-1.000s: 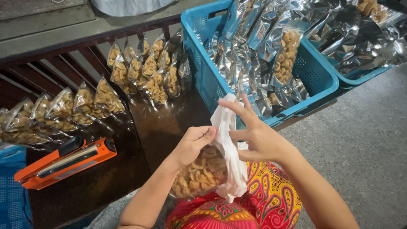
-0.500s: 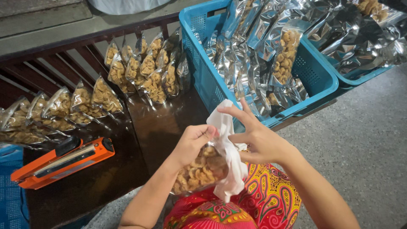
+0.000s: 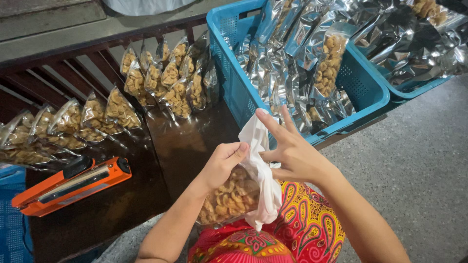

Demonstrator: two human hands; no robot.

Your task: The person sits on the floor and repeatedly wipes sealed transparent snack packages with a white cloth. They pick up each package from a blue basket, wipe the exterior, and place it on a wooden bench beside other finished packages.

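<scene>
The clear bag of fried snacks (image 3: 233, 197) sits low in front of the person, resting over the patterned red cloth (image 3: 297, 229) on their lap, just off the near edge of the dark wooden bench (image 3: 185, 146). Its long axis runs roughly upright, leaning a little away from the person, with the filled belly at the bottom and the loose white neck (image 3: 257, 141) rising between the two hands.

The left hand (image 3: 222, 163) is the nearer to the filled part: it is curled over the bag's upper side, thumb pressed toward the neck, wrist bent down. The right hand (image 3: 287, 151) comes in from the other side, thumb and a finger pinching the white plastic while the remaining fingers fan out straight and point up toward the baskets. Both forearms converge from below.

Further out, an orange heat sealer (image 3: 73, 185) lies on the bench to the left, well apart from the hands. Rows of small filled packets (image 3: 122, 104) lean along the railing behind it. A blue plastic basket (image 3: 234, 92) of silver foil pouches (image 3: 292, 53) stands just beyond the right hand's fingertips.
</scene>
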